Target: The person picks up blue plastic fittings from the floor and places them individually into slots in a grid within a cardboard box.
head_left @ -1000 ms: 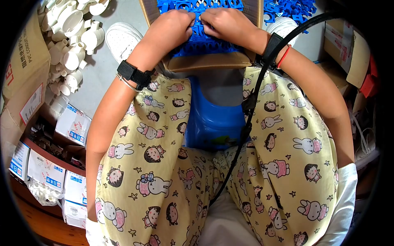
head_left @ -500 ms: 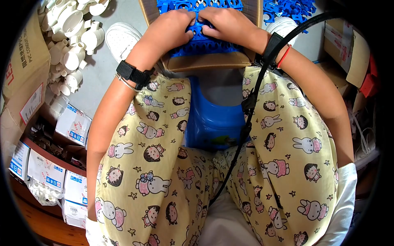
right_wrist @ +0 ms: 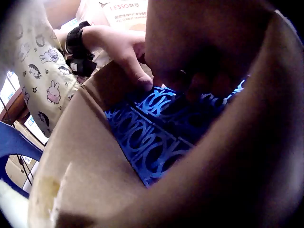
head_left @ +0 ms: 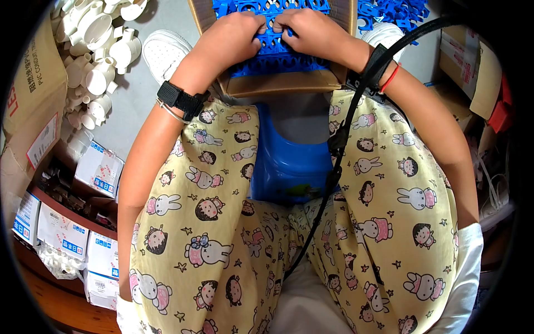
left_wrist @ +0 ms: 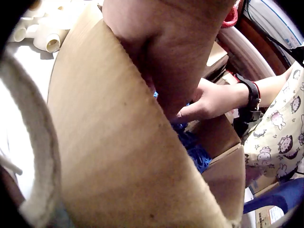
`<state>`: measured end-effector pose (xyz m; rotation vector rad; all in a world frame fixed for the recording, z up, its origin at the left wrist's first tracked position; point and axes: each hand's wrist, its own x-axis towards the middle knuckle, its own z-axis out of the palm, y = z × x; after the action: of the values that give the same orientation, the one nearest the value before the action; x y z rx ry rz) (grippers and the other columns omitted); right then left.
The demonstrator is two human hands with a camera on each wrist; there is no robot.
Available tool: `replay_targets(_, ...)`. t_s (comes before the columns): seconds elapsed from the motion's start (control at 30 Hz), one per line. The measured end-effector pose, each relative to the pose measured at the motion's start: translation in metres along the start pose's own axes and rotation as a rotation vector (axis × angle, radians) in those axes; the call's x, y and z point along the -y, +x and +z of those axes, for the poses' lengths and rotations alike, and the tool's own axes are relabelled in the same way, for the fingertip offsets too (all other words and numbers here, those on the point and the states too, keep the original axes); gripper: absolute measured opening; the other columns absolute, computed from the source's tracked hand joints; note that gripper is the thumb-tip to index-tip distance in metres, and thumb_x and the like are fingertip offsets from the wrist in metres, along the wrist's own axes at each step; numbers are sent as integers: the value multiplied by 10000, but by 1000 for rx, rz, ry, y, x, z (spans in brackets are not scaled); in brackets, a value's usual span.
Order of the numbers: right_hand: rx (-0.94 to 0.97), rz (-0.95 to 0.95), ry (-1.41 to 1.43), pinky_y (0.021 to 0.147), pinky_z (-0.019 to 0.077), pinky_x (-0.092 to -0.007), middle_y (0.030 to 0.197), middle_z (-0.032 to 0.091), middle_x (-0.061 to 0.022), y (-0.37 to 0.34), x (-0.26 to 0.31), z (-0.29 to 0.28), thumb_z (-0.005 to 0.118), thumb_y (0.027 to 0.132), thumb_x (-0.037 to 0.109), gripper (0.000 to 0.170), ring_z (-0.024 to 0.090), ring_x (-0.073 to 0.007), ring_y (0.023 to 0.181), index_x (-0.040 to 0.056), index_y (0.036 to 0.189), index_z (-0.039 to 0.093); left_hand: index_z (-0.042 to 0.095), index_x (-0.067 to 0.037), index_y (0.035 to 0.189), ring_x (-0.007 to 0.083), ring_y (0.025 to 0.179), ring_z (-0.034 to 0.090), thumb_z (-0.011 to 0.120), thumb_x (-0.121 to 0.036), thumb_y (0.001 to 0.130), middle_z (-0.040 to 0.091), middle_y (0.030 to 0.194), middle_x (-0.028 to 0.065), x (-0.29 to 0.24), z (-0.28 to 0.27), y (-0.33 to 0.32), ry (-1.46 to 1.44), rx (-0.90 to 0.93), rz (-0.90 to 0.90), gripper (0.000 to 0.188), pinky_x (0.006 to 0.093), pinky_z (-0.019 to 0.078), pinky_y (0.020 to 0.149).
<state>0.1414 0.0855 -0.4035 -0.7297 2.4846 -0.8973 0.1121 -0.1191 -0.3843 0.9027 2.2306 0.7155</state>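
Rows of blue plastic clips [head_left: 278,63] fill an open cardboard box [head_left: 283,83] between the knees. Over its left half, the left hand [head_left: 233,36] curls its fingers down onto the clips, with the thumb bent at their surface. A small gap away, the right hand [head_left: 314,33] grips at the same rows with bent fingers. The right wrist view shows the left hand [right_wrist: 126,52] with its thumb low against the blue clips [right_wrist: 142,133]. In the left wrist view the right hand [left_wrist: 209,100] reaches into the box [left_wrist: 118,123]. Most fingertips are hidden.
White pipe fittings [head_left: 100,75] lie on the floor at the left, loose blue clips [head_left: 392,12] beyond the box at the right. A blue stool [head_left: 289,167] stands between the legs. A black cable [head_left: 347,122] hangs past the right wrist. Cartons [head_left: 459,61] flank the right.
The right hand has shifted slightly right, and its wrist has turned a little, widening the gap between the hands. The left hand has barely moved.
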Motion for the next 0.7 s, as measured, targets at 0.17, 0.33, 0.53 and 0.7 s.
replay_targets(0.17,2,16,16,749,527,-410,838,651,-154,0,2,-1,561,790,107,127,639,-332,792,31,868,627,578,-17,923,333,831,621,676,-72,752,634,848,163,0,0,0,20,3,8,205,395,497,756)
replay_targets(0.33,-73,22,-26,732,519,-425,877,637,-160,-1,5,-1,553,789,107,124,630,-334,807,28,874,597,589,-19,960,346,852,615,647,-67,773,638,878,165,-1,-2,-2,-4,-33,18,202,400,496,766)
replay_targets(0.53,-127,-1,-11,715,513,-428,861,625,-143,1,4,-3,541,802,100,102,625,-330,797,31,867,579,618,-36,996,357,879,617,587,-38,796,652,918,162,-3,-16,-1,-17,-68,21,202,409,495,784)
replay_targets(0.7,-187,-10,-13,678,514,-415,843,631,-115,2,7,-5,540,813,118,94,630,-314,777,47,854,585,657,-52,984,355,864,629,565,-19,798,661,903,175,4,-24,4,33,17,-59,210,413,501,780)
